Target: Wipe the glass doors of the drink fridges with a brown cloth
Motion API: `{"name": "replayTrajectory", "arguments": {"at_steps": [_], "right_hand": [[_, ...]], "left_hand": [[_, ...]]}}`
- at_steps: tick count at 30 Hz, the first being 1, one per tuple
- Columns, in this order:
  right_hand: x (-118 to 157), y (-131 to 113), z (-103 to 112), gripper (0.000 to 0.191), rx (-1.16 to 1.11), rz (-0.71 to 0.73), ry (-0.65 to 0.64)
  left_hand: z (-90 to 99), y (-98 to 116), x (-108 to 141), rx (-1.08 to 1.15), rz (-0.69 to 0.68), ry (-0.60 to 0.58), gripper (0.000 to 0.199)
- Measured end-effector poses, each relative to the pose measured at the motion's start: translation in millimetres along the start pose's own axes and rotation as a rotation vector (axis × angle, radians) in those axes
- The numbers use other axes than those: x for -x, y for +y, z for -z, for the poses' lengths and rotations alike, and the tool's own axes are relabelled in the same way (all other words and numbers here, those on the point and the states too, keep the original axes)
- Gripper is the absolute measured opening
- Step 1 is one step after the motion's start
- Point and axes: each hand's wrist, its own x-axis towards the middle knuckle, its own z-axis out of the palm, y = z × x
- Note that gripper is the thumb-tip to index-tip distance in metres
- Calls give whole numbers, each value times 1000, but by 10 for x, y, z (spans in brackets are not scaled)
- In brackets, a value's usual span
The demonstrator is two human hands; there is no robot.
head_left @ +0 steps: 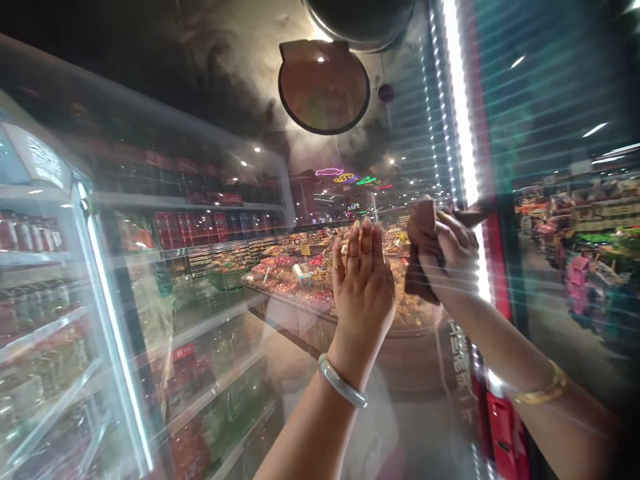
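A glass door (310, 373) full of reflections fills the middle of the view. My left hand (364, 280), a pale bangle on its wrist, lies flat against the glass with fingers stretched upward and nothing held. To its right, near the door's red edge, my right hand (453, 257) has its fingers bent around a brown cloth (424, 267) that is pressed to the glass. A gold bracelet circles the right wrist.
A bright light strip (463, 133) runs down beside the red frame (493, 267). Shelves of drinks (30, 237) stand at the left. Store displays (605, 227) show at the right. Piled packaged goods (290, 280) appear through or reflected in the glass.
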Motion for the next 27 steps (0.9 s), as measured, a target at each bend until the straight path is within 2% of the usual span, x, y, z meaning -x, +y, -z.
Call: {"name": "replayTrajectory", "arguments": {"at_steps": [2,4,7,9,11,13,16,18,20,23,25,27], "right_hand": [[-181,-96,-97,54,11,-76,62],[-245,-238,-166,51,-1,-75,53],[43,-303,-118,53,-55,49,-51],[333,-201,-33,56,-92,144,-101],[477,-69,14,54,-80,125,-80],[387,-18,-15,49,-41,-8,10],[59,-178,-156,45,11,-188,125],[-4,-347,-221,46,11,-172,96],[166,-440,-204,50,-21,-67,30],[600,-320,-76,55,-105,113,-15],[725,-153,-23,49,-101,54,27],[617,-70,-52,48,-59,-100,81]], "left_hand": [[-23,41,36,-6,9,-1,68],[-36,42,45,-10,-2,-7,69],[-25,10,62,-11,-30,-26,68],[-8,-4,86,-22,-42,-49,67],[4,0,110,-38,-47,-61,66],[5,13,125,-47,-42,-58,67],[-4,20,145,-39,-26,-54,66],[-3,9,176,-30,-34,-49,65],[10,-9,228,-26,-44,-47,64],[42,-28,313,-41,-40,-83,64],[58,-29,348,-63,-41,-112,65],[64,-22,358,-79,-38,-121,65]]}}
